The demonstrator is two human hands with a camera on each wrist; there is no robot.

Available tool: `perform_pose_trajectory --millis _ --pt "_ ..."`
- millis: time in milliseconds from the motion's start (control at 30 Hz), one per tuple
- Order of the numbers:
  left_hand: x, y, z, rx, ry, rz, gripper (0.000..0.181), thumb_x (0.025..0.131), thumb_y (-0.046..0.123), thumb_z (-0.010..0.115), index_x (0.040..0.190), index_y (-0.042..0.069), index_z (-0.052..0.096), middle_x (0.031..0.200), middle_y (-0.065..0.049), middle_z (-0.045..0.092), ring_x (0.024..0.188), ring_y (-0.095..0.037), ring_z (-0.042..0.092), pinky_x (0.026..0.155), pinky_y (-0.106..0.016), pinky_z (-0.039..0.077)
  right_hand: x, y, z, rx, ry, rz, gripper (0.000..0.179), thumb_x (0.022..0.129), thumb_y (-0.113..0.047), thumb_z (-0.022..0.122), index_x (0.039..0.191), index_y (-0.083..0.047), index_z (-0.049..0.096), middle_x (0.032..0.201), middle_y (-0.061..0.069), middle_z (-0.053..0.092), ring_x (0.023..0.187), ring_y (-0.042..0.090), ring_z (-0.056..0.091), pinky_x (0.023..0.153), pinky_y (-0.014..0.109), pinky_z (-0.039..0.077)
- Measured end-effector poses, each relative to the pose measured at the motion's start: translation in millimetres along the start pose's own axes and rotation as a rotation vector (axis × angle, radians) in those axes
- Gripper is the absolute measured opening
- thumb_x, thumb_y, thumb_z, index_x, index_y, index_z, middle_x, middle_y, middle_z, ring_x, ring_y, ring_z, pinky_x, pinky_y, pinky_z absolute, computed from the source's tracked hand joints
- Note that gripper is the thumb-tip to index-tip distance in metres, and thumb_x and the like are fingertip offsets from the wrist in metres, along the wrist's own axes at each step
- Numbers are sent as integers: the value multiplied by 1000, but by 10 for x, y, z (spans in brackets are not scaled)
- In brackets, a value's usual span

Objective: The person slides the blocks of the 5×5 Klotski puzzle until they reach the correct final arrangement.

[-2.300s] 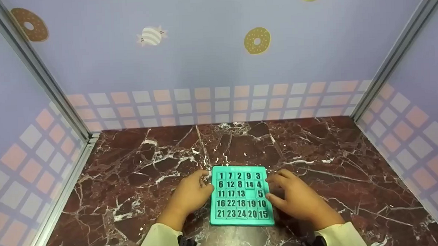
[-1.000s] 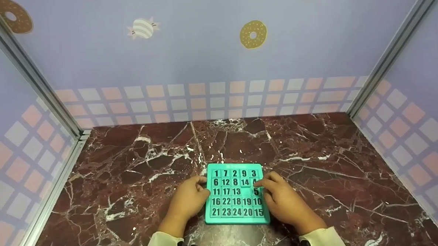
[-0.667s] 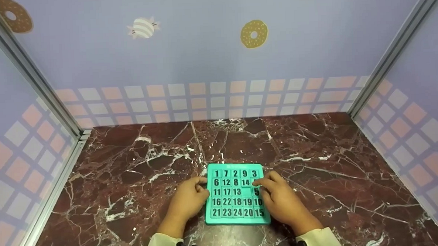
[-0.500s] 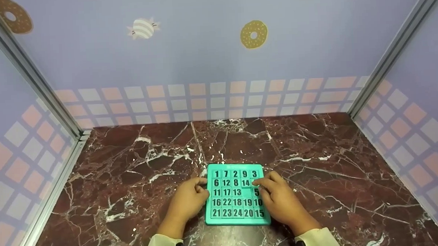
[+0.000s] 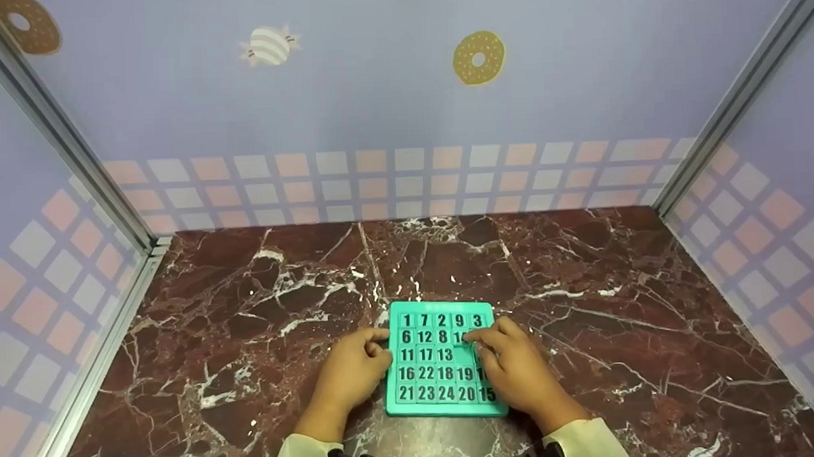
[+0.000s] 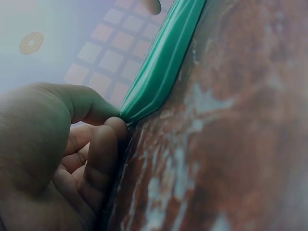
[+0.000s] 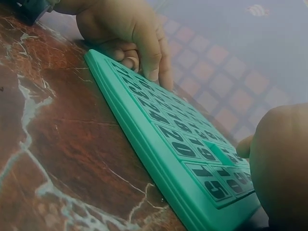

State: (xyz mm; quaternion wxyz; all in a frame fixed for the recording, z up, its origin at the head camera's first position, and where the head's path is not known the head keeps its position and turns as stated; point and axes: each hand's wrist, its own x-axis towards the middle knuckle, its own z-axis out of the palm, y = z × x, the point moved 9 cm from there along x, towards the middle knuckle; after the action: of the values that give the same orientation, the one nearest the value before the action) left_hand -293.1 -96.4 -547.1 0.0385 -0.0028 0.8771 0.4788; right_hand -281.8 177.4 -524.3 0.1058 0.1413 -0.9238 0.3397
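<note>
A turquoise number slide puzzle (image 5: 435, 363) lies flat on the marbled table, its rows of tiles facing up. An empty slot (image 5: 463, 354) shows right of the 13 tile and below the 14 tile. My left hand (image 5: 355, 368) pinches the puzzle's left edge between thumb and index finger; in the left wrist view the fingertips meet at its corner. My right hand (image 5: 523, 368) reaches over the right edge, its index fingertip touching the 14 tile (image 5: 458, 337). That hand hides the 4 and 5 tiles and part of the 10 in the head view.
The dark red marbled table (image 5: 258, 290) spreads around the puzzle. A purple back wall (image 5: 373, 86) with checkered trim stands behind it, and side walls with metal corner posts (image 5: 88, 153) rise at left and right.
My right hand has come from the puzzle's right edge over its tiles, and its index fingertip has slid left from the 4 tile to the 14 tile. The visible tiles keep their places.
</note>
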Motion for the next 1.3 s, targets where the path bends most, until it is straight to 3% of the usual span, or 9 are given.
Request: perform_pose_trajectory --millis 233,600,1100,1300 --pt "21 36 0 -3 -3 6 42 98 17 71 139 11 77 84 4 61 68 -12 53 65 -29 47 13 38 5 5 -2 33 31 106 -5 68 120 -25 85 91 -11 50 82 7 50 78 29 49" --pt "27 43 -15 1 6 20 42 98 17 72 139 10 77 85 5 62 70 -12 55 66 -28 48 -5 22 21 -26 57 -27 36 103 -2 68 123 -27 86 89 -12 52 81 5 50 75 29 49" --pt "15 44 -9 -2 21 31 42 96 15 72 137 9 78 82 5 61 70 -11 54 68 -28 49 -13 25 56 -41 40 -34 36 106 -4 67 123 -29 87 85 -12 50 78 6 47 73 29 45" --pt "-10 9 -1 -7 13 4 42 97 18 73 138 11 78 84 5 63 71 -11 56 67 -28 50 -42 33 78 -35 35 -25 36 105 -5 68 120 -31 87 84 -13 49 80 6 47 74 29 45"
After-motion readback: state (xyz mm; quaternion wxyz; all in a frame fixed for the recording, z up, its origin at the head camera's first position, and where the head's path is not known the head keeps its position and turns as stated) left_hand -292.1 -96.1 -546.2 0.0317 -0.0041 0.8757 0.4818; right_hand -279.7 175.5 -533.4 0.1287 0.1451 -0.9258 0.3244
